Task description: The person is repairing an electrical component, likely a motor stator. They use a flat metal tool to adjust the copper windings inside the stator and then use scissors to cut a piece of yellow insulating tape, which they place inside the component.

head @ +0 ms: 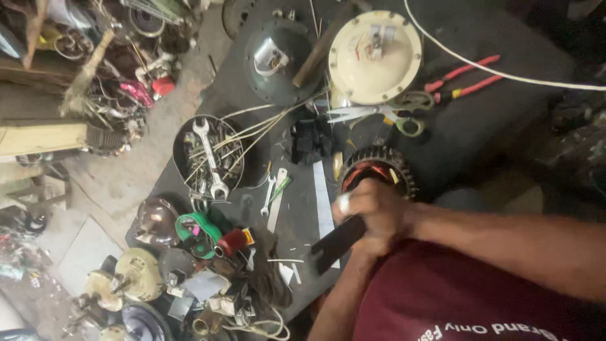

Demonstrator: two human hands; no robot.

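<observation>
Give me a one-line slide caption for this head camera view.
Hand grips a dark flat tool beside a copper-wound stator on a cluttered workbench.

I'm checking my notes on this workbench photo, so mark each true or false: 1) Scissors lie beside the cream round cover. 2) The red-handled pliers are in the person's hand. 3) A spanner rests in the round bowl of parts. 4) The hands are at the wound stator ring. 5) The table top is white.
1) True: the scissors lie just below the cream cover.
2) False: the pliers lie on the table, away from both hands.
3) True: a spanner lies in the bowl.
4) True: the right hand is against the stator ring.
5) False: it is dark.
</observation>
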